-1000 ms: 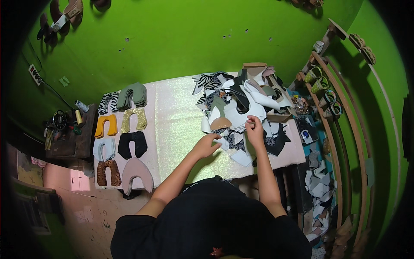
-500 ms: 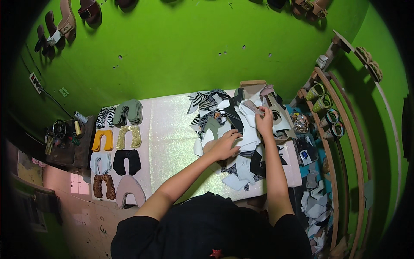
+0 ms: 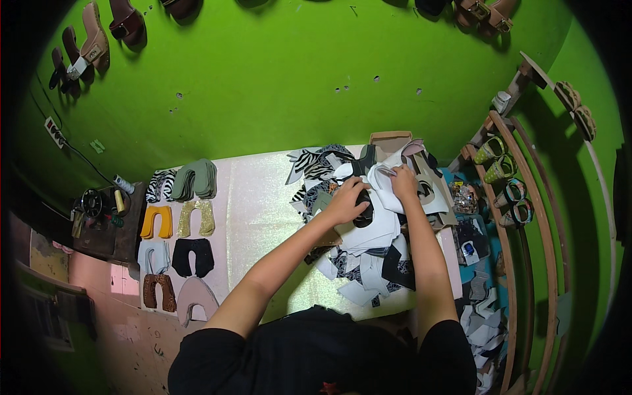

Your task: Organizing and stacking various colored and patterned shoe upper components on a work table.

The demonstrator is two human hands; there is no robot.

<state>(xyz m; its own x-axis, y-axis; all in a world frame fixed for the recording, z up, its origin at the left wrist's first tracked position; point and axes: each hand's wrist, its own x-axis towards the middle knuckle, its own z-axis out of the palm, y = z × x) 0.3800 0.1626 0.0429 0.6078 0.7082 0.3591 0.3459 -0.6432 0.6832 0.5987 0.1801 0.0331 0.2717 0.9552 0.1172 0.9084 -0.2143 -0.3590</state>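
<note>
The folded white sheet of flexible, leather-like material [image 3: 383,179] lay on top of the scrap heap at the right of the tabletop [image 3: 253,191], its upper end doubled over. The right hand [image 3: 403,179] appeared to grasp that fold, with its fingers bent against the edge. The left hand [image 3: 349,201] lay just to the left, fingers spread and curved over a glossy black piece [image 3: 364,214]; whether they gripped it or merely rested there, I could not tell.

The step in hand seemed to be handling loose pieces at the top of the heap. The next move, as I judged it, called for a firm hold on the fold and a steadying left hand, so that neighbouring pieces would not slide.

Below the hands, flat white pieces [image 3: 372,237] overlapped, with patterned and dark offcuts beneath them. Black-and-white zebra-print scraps [image 3: 306,162] lay at the far left of the heap, and an open brown cardboard box [image 3: 391,137] stood behind it. Well apart, on the left side, arch-shaped stacks stood in two columns, among them an olive-green stack [image 3: 195,180], a mustard-yellow stack [image 3: 157,221] and a pale pink stack [image 3: 197,299].
</note>
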